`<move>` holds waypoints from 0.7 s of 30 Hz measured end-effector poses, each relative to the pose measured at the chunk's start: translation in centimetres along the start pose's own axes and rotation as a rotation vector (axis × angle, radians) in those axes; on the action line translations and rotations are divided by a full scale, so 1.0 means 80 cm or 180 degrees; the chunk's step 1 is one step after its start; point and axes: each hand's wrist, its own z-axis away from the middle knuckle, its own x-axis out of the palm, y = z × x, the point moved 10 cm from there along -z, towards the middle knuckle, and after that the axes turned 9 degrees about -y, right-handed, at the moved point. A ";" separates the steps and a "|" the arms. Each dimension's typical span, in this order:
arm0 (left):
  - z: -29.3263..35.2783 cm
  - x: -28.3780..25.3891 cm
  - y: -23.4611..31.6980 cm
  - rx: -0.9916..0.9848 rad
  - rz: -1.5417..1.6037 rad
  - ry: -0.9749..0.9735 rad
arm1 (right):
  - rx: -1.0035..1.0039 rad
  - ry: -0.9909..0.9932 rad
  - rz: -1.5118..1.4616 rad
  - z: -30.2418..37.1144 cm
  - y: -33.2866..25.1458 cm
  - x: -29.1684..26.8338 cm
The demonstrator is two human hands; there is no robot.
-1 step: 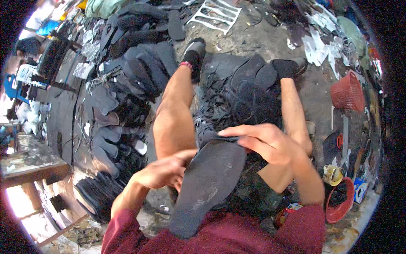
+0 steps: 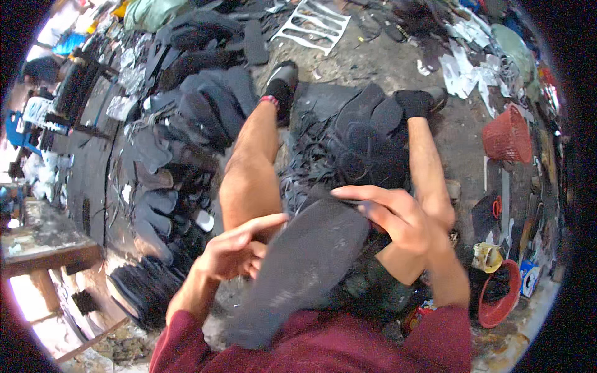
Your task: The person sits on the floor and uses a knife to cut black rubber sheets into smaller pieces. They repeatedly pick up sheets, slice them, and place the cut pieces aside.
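A dark grey shoe sole (image 2: 305, 261), scuffed with pale marks, slants over my lap, its lower end blurred by motion. My right hand (image 2: 398, 217) grips its upper right edge, fingers bent over the rim. Beside the left edge is my left hand (image 2: 230, 252), its index finger stretched toward the sole's upper part and the other fingers loosely bent. Whether those fingertips touch the sole, I cannot tell. Behind the sole's top end another dark edge shows, partly hidden. Between my legs lie a heap of thin black offcuts (image 2: 308, 140) and several dark soles (image 2: 367, 133).
More dark soles (image 2: 214, 99) are piled along my left, with a tight row (image 2: 143, 289) near a wooden bench (image 2: 56, 252). On my right stand a red basket (image 2: 502, 133) and a red ring-shaped container (image 2: 511, 304). A white plastic frame (image 2: 314, 28) lies ahead.
The sole has swung slightly, its lower end moving left and its upper end right. My left hand has loosened, with its index finger straighter. My right hand keeps its hold.
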 end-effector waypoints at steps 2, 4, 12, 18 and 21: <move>0.001 0.029 0.028 0.1370 -0.0617 0.0135 | -0.0066 0.0850 -0.0322 0.033 -0.003 -0.001; -0.022 0.062 0.038 0.2465 -0.0704 0.0483 | -0.0612 0.1473 -0.0086 0.064 -0.001 0.008; -0.089 0.047 0.040 0.2272 0.0462 0.1868 | -0.0361 0.2430 -0.0295 0.148 0.063 0.047; -0.078 0.049 0.033 0.2011 -0.0367 0.1787 | -0.0201 0.2517 0.1180 0.197 0.063 0.058; -0.078 0.050 0.010 0.1546 -0.1068 0.1672 | -0.0114 0.2225 0.1202 0.183 0.055 0.043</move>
